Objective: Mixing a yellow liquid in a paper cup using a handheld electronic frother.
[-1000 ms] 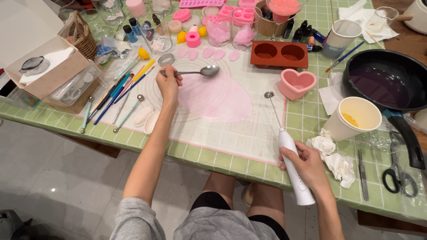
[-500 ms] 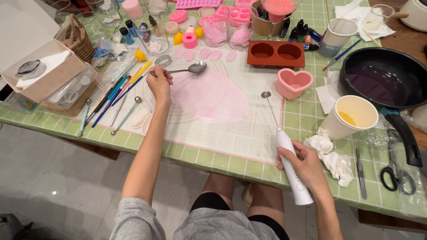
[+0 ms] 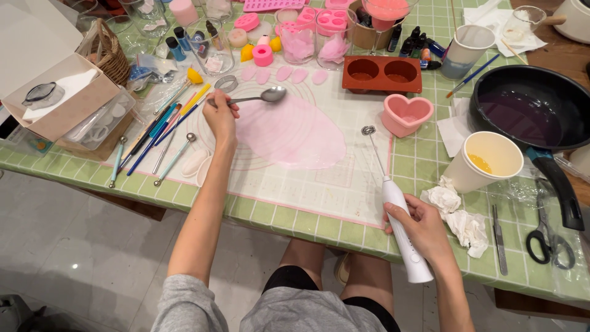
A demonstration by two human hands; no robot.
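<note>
My left hand (image 3: 220,115) grips the handle of a metal spoon (image 3: 264,96), whose bowl hovers at the top edge of a flat pink sheet (image 3: 289,134) spread on a white silicone mat (image 3: 319,178). My right hand (image 3: 424,229) holds a white hand-held milk frother (image 3: 402,230) by its body near the table's front edge. Its thin wire whisk (image 3: 369,131) points away from me and rests on the mat, left of a pink heart-shaped mould (image 3: 407,115).
A paper cup with yellow liquid (image 3: 485,161), crumpled tissues (image 3: 458,215), scissors (image 3: 550,237) and a black pan (image 3: 531,117) lie at the right. A brown two-cavity mould (image 3: 382,74), small bottles and pink pieces stand at the back. Sculpting tools (image 3: 163,132), a cardboard box (image 3: 61,104) and a basket (image 3: 110,52) sit at the left.
My left hand has shifted slightly with the spoon along the pink sheet's top edge. My right hand and the frother have stayed in place.
</note>
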